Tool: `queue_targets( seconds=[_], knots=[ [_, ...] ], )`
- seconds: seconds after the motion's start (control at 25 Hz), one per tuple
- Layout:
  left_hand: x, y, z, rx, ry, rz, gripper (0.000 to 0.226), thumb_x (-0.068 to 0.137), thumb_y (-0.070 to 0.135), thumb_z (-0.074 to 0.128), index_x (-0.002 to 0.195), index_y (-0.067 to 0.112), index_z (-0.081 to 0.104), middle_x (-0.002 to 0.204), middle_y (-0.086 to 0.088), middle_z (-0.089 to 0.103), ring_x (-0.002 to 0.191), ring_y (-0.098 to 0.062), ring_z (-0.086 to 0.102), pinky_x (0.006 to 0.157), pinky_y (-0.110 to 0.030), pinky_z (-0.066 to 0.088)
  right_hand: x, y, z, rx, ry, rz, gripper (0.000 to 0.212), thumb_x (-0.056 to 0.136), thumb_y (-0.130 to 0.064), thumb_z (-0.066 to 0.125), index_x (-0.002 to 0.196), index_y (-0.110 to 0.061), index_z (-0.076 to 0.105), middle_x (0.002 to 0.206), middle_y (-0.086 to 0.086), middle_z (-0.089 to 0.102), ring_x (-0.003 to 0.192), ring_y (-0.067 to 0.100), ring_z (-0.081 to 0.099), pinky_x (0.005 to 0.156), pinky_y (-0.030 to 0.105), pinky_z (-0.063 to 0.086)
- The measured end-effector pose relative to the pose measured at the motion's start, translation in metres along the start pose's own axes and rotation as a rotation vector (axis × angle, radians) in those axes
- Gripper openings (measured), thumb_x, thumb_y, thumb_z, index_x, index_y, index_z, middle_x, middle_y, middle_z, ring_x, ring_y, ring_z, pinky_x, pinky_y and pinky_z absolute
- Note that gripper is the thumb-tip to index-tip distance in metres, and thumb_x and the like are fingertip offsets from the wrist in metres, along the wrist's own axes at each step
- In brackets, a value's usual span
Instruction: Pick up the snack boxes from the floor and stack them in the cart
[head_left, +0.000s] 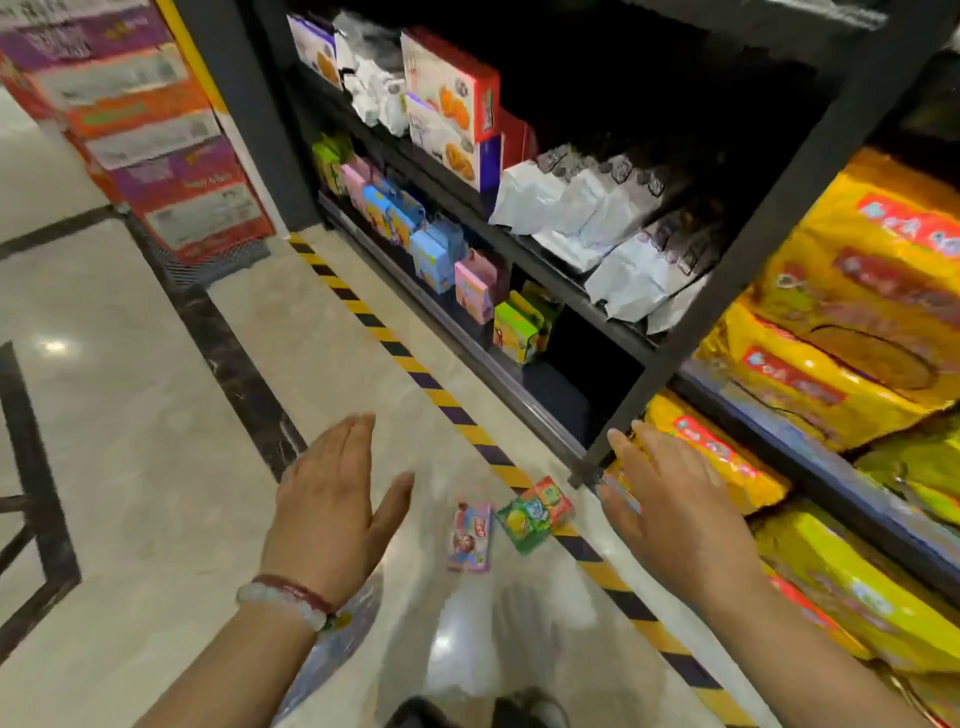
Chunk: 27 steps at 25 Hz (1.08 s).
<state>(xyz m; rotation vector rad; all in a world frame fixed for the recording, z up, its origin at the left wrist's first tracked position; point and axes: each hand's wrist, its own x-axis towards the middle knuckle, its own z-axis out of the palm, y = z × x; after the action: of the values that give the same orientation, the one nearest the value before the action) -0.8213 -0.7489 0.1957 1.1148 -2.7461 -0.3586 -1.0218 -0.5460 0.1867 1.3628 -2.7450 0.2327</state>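
Two small snack boxes lie flat on the pale tiled floor between my hands: a pink one (469, 537) and a green and red one (535, 513) that rests on the yellow and black floor tape. A third box (614, 489) shows only as a blurred sliver under my right fingers. My left hand (332, 512) hovers left of the pink box with straight fingers and holds nothing. My right hand (675, 512) hovers right of the green box, fingers spread, empty. No cart can be made out with certainty.
A dark shelf unit (748, 270) stands on the right with small boxes (431, 260), white bags and large yellow packs (831, 364). A stack of cartons (156, 135) sits at the back left. A black frame (41, 530) shows at the left edge. My shoes (478, 709) are below.
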Motion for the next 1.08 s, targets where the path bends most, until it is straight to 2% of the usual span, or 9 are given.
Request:
queue_targets(
  seconds=[0.16, 0.36, 0.48, 0.56, 0.68, 0.8, 0.88, 0.96, 1.08],
  knots=[
    [0.025, -0.043, 0.159, -0.031, -0.051, -0.004, 0.076, 0.084, 0.055, 0.031, 0.133, -0.002, 0.045, 0.129, -0.023, 0.055, 0.117, -0.040, 0.054, 0.096, -0.052, 0.043, 0.000, 0.028, 0.168, 0.079, -0.084, -0.011, 0.049, 0.084, -0.041, 0.061, 0.125, -0.015, 0.060, 0.125, 0.011, 0.060, 0.109, 0.033, 0.060, 0.081, 0.044, 0.052],
    [0.049, -0.101, 0.330, 0.042, -0.091, 0.090, 0.072, 0.085, 0.052, 0.034, 0.132, -0.002, 0.046, 0.125, -0.024, 0.057, 0.112, -0.041, 0.057, 0.092, -0.052, 0.046, 0.019, 0.068, 0.375, 0.064, -0.361, -0.223, 0.069, 0.070, -0.038, 0.077, 0.130, -0.018, 0.050, 0.127, 0.008, 0.058, 0.105, 0.032, 0.062, 0.082, 0.040, 0.054],
    [0.055, -0.129, 0.399, 0.106, -0.110, 0.120, 0.069, 0.085, 0.050, 0.036, 0.130, -0.001, 0.047, 0.122, -0.023, 0.059, 0.109, -0.039, 0.059, 0.089, -0.050, 0.048, 0.054, 0.073, 0.458, -0.045, -0.547, -0.353, 0.080, 0.080, -0.033, 0.070, 0.147, -0.022, 0.027, 0.153, 0.005, 0.028, 0.136, 0.028, 0.033, 0.108, 0.034, 0.031],
    [0.054, -0.141, 0.427, 0.129, -0.115, 0.146, 0.068, 0.084, 0.050, 0.036, 0.130, 0.000, 0.048, 0.122, -0.021, 0.059, 0.109, -0.038, 0.060, 0.087, -0.049, 0.049, 0.077, 0.070, 0.493, -0.200, -0.675, -0.421, 0.085, 0.084, -0.026, 0.065, 0.150, -0.026, 0.012, 0.158, -0.001, 0.010, 0.143, 0.022, 0.014, 0.114, 0.034, 0.019],
    [0.045, -0.144, 0.454, 0.116, -0.182, 0.183, 0.067, 0.083, 0.048, 0.038, 0.129, 0.002, 0.049, 0.122, -0.021, 0.060, 0.108, -0.038, 0.060, 0.086, -0.049, 0.049, 0.093, 0.064, 0.521, -0.355, -0.809, -0.495, 0.089, 0.082, -0.025, 0.068, 0.150, -0.025, 0.011, 0.155, 0.001, 0.019, 0.142, 0.022, 0.017, 0.115, 0.038, 0.015],
    [0.042, -0.136, 0.472, 0.076, -0.319, 0.133, 0.072, 0.083, 0.053, 0.035, 0.133, 0.002, 0.048, 0.127, -0.020, 0.057, 0.114, -0.037, 0.058, 0.090, -0.048, 0.047, 0.090, 0.065, 0.523, -0.356, -0.780, -0.511, 0.079, 0.079, -0.025, 0.069, 0.146, -0.023, 0.026, 0.138, 0.007, 0.038, 0.124, 0.028, 0.039, 0.103, 0.037, 0.028],
    [0.048, -0.128, 0.483, 0.008, -0.382, 0.037, 0.077, 0.086, 0.057, 0.036, 0.145, 0.007, 0.031, 0.145, -0.014, 0.041, 0.132, -0.029, 0.041, 0.106, -0.039, 0.035, 0.081, 0.070, 0.516, -0.342, -0.733, -0.502, 0.076, 0.077, -0.029, 0.071, 0.142, -0.023, 0.031, 0.131, 0.008, 0.040, 0.115, 0.029, 0.043, 0.091, 0.035, 0.033],
    [0.057, -0.114, 0.498, -0.152, -0.508, -0.144, 0.081, 0.088, 0.050, 0.052, 0.149, 0.011, 0.015, 0.153, -0.008, 0.026, 0.139, -0.023, 0.028, 0.111, -0.030, 0.024, 0.063, 0.078, 0.513, -0.233, -0.584, -0.465, 0.079, 0.068, -0.030, 0.078, 0.136, -0.021, 0.039, 0.123, 0.009, 0.044, 0.108, 0.029, 0.046, 0.083, 0.034, 0.036],
    [0.064, -0.093, 0.527, -0.363, -0.620, -0.444, 0.084, 0.077, 0.040, 0.073, 0.140, 0.008, 0.028, 0.139, -0.009, 0.045, 0.123, -0.026, 0.047, 0.100, -0.032, 0.039, 0.033, 0.088, 0.515, -0.055, -0.318, -0.380, 0.063, 0.045, -0.021, 0.087, 0.101, -0.011, 0.061, 0.092, 0.009, 0.057, 0.075, 0.028, 0.055, 0.060, 0.036, 0.047]
  ],
)
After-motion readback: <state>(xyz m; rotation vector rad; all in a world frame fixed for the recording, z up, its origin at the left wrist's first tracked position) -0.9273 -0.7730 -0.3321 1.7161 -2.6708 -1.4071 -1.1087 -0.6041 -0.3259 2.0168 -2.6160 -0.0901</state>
